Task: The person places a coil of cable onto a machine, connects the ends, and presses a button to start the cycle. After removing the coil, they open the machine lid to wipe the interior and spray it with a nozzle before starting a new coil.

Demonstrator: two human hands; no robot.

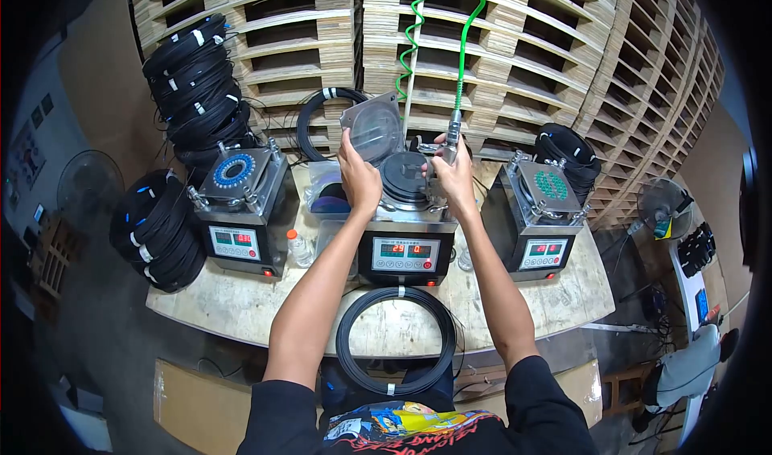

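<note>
My left hand (359, 178) grips a square metal plate with a round middle (375, 130), holding it tilted up above the middle machine. My right hand (452, 178) is closed around an air blow gun (453, 137), which hangs from a green coiled hose (466, 45). Between my hands lies the round black pad (404, 174) of the middle machine (408, 256), whose panel shows lit red digits. The blow gun's nozzle points toward the plate and pad; its exact tip is hard to make out. In front of the machine rests a coil of black cable (344, 338), overhanging the table's front edge.
A machine with a blue ring (234, 171) stands left, and one with green parts (551, 185) right. Black cable coils (197, 81) are stacked at the far left. An orange-capped bottle (300, 250) stands on the wooden table (241, 302). Wooden pallets (297, 29) rise behind. A person (687, 370) is at far right.
</note>
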